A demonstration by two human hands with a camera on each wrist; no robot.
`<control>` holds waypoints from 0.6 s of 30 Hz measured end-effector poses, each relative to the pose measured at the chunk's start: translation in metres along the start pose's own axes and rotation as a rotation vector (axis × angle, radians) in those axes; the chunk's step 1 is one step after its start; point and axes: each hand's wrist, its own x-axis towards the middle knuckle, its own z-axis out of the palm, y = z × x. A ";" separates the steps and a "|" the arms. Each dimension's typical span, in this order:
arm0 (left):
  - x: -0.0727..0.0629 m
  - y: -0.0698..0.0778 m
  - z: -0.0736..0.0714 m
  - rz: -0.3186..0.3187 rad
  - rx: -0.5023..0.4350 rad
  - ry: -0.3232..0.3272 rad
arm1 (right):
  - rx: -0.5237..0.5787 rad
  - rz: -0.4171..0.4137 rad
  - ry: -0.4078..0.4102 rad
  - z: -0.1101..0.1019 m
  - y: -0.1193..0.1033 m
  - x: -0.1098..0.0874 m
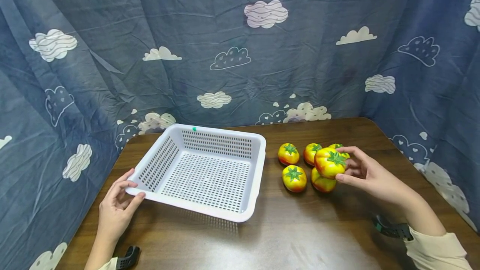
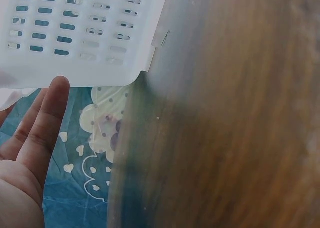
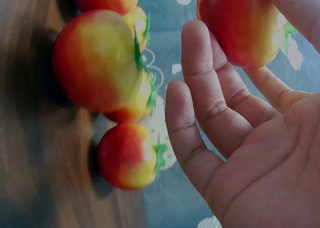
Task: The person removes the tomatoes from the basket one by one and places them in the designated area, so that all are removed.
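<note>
A white perforated plastic basket [image 1: 210, 178] stands on the left half of the table. My left hand [image 1: 117, 203] pinches its near left corner, thumb and fingers at the rim; in the left wrist view, the fingers [image 2: 52, 103] reach up to the basket's white edge [image 2: 100, 78]. On the right, my right hand [image 1: 369, 174] holds a red-and-yellow tomato [image 1: 330, 163] with a green star-shaped top, raised above the others. The right wrist view shows this tomato [image 3: 240, 26] between thumb and fingers. Several similar tomatoes [image 1: 294, 178] sit grouped beneath and left of it.
The brown wooden table [image 1: 300, 236] has its far edge against a blue curtain [image 1: 210, 24] printed with clouds, which also hangs along both sides. A small green mark [image 1: 194, 128] is on the basket's far rim. Black bands are around both wrists.
</note>
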 end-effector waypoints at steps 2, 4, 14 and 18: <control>0.000 -0.001 0.000 0.002 -0.004 0.000 | 0.007 0.019 0.008 -0.002 0.003 -0.005; -0.001 -0.001 0.000 0.004 -0.003 -0.001 | 0.017 0.031 0.014 -0.004 0.008 -0.010; -0.001 -0.002 -0.001 0.015 0.021 -0.004 | 0.006 0.079 0.042 -0.011 0.028 -0.027; 0.000 -0.001 -0.001 0.010 0.026 -0.004 | 0.009 0.110 0.049 -0.013 0.034 -0.032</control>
